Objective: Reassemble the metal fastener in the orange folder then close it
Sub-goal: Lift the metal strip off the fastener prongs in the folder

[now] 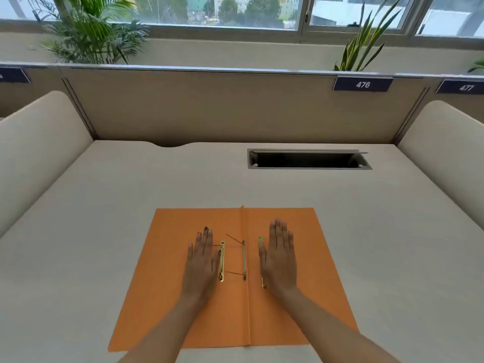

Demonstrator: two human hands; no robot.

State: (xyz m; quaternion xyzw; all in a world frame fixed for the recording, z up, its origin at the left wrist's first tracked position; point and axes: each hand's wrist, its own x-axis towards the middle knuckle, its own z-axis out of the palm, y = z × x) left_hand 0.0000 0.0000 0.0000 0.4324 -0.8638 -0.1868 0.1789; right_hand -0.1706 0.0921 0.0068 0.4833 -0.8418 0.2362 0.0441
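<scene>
An orange folder (167, 271) lies open and flat on the desk, spine running away from me. My left hand (201, 260) rests flat on its left flap, fingers together, holding nothing. My right hand (279, 255) lies flat on the right flap. Between them, a gold bar (222, 261) lies loose beside my left thumb. A silver fastener base (244, 260) sits by the spine with two thin prongs (234, 239) pointing left. Two small gold pieces, one (260, 239) near my right thumb tip and another (262, 282) by my right palm, lie on the right flap.
The beige desk (104, 210) has padded side dividers and a back panel. A rectangular cable slot (307, 159) opens at the back right. Number plates 476 (362, 84) and 477 hang on the panel; plants stand behind it.
</scene>
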